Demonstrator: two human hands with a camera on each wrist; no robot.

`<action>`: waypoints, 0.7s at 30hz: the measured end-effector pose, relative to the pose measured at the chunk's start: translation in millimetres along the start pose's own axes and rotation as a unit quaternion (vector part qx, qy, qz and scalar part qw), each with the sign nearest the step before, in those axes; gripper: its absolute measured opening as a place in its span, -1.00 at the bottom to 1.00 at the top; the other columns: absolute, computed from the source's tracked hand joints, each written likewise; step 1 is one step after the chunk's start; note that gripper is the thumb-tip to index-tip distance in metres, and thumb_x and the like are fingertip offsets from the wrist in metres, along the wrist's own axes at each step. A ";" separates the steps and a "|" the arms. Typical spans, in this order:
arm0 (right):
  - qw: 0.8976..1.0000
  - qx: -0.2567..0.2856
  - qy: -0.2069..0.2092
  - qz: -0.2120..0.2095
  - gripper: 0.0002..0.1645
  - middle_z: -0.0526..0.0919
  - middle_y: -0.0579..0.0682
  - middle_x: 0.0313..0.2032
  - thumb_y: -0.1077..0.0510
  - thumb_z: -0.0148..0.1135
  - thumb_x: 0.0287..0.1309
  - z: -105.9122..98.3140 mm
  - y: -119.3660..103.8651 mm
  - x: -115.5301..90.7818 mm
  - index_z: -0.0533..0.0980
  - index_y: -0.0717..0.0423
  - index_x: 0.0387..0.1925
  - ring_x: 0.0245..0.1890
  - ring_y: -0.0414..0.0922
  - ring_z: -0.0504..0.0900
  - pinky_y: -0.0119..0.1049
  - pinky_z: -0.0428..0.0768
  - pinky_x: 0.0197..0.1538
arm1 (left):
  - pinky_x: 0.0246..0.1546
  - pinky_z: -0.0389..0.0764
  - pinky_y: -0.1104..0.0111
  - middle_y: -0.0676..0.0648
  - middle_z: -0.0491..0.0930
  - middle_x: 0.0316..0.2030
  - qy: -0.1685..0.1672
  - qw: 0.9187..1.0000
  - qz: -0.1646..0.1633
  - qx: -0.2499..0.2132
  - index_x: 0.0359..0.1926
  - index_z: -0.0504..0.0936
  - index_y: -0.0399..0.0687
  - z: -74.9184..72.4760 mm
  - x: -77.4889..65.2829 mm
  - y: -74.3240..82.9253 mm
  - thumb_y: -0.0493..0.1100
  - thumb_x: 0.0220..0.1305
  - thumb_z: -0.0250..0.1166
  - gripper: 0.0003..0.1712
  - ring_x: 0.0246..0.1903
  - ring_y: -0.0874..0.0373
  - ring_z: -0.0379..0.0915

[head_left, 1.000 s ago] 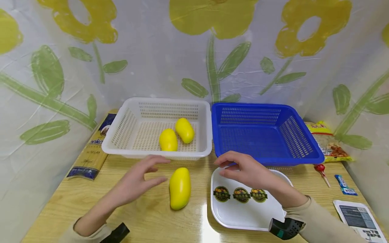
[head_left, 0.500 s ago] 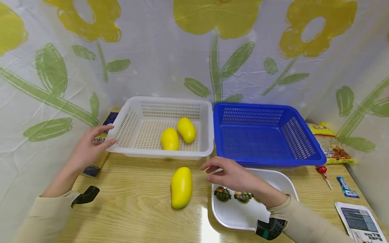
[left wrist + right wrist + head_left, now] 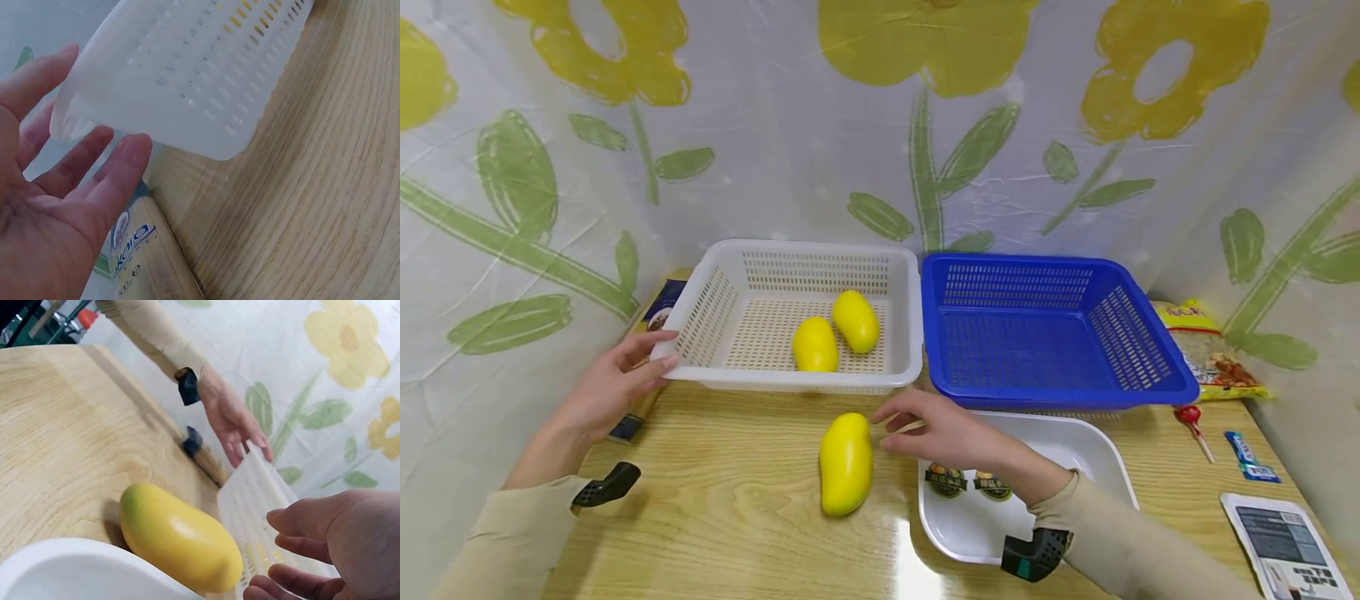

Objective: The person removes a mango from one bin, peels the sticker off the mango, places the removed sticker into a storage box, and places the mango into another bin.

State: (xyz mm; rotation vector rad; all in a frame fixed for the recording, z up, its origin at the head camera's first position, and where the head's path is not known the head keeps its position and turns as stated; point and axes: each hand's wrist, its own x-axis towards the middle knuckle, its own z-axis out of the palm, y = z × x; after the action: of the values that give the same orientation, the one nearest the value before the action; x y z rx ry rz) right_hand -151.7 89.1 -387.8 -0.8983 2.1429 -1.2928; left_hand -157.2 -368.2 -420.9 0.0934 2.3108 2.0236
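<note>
My left hand (image 3: 601, 390) holds the left front corner of the white plastic basket (image 3: 790, 380), thumb and fingers at its rim. In the left wrist view its fingertips meet the basket's outer wall (image 3: 187, 106). Two yellow mangoes (image 3: 816, 346) lie inside that basket. A third mango (image 3: 846, 465) lies on the table in front of it. Just right of this mango hovers my right hand (image 3: 951, 432), fingers loosely bent and holding nothing. Under the right forearm is a white tray (image 3: 958, 529) with round fruit stickers (image 3: 945, 481), some covered by the arm.
A blue basket (image 3: 1060, 395) stands right of the white one. At far left a pasta packet (image 3: 147, 256) lies partly behind the left hand. A snack bag (image 3: 1225, 371), a red lollipop (image 3: 1189, 415), a small blue wrapper (image 3: 1247, 454) and a flat white packet (image 3: 1288, 542) line the right side.
My left hand has gone from beside the loose mango to the white basket's left corner. The right hand has moved left, from over the tray's edge toward the mango. The mangoes stay put.
</note>
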 end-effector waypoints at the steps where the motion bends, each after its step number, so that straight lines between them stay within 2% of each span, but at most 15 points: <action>1: 1.000 -0.003 -0.003 0.001 -0.62 0.53 0.12 0.09 0.23 0.23 0.29 1.5 0.6 1.7 0.50 0.25 0.11 0.10 0.16 0.55 -0.21 0.56 0.12 | -0.09 0.57 0.54 0.01 0.30 0.17 0.003 1.000 -0.004 0.004 0.35 0.30 -0.14 0.6 -0.2 0.1 -0.22 0.42 0.17 -0.47 -0.05 0.37 0.46; 5: 1.000 -0.023 -0.017 0.008 -0.60 0.54 0.12 0.10 0.22 0.25 0.27 8.3 1.0 9.7 0.50 0.27 0.11 0.08 0.11 0.57 -0.27 0.56 0.11 | -0.09 0.57 0.53 0.00 0.31 0.16 0.008 1.000 -0.009 0.005 0.35 0.30 -0.14 1.3 -1.0 0.4 -0.23 0.42 0.17 -0.47 -0.04 0.33 0.46; 10: 0.997 -0.071 -0.031 0.013 -0.60 0.53 0.11 0.07 0.17 0.28 0.24 15.5 -0.2 20.8 0.54 0.25 0.08 0.03 0.06 0.61 -0.34 0.58 0.05 | -0.10 0.57 0.53 -0.03 0.27 0.17 0.004 1.000 -0.010 0.002 0.35 0.30 -0.15 1.3 -0.9 1.0 -0.23 0.42 0.18 -0.47 -0.05 0.36 0.46; 16: 0.988 -0.151 -0.041 0.005 -0.61 0.55 0.08 0.05 0.12 0.33 0.19 22.8 -0.8 36.0 0.59 0.12 0.05 0.01 0.02 0.57 -0.22 0.53 0.08 | -0.10 0.58 0.53 -0.08 0.24 0.19 0.002 1.000 -0.012 0.000 0.35 0.28 -0.18 1.4 -0.6 1.4 -0.20 0.41 0.20 -0.44 -0.05 0.36 0.45; 21: 0.981 -0.184 -0.066 -0.014 -0.62 0.58 0.01 0.05 0.16 0.34 0.18 29.3 -2.0 48.4 0.59 0.05 0.06 0.00 -0.02 0.51 -0.30 0.46 0.05 | -0.10 0.58 0.53 -0.03 0.27 0.16 0.000 1.000 -0.014 -0.008 0.33 0.29 -0.15 0.9 -1.5 3.2 -0.23 0.41 0.19 -0.47 -0.05 0.34 0.44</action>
State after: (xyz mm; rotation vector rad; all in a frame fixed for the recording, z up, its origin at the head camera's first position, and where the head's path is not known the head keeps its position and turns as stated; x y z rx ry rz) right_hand -163.5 35.6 -402.0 -1.1279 2.3066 -0.8328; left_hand -155.6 -367.1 -417.9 0.0590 2.2820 2.0280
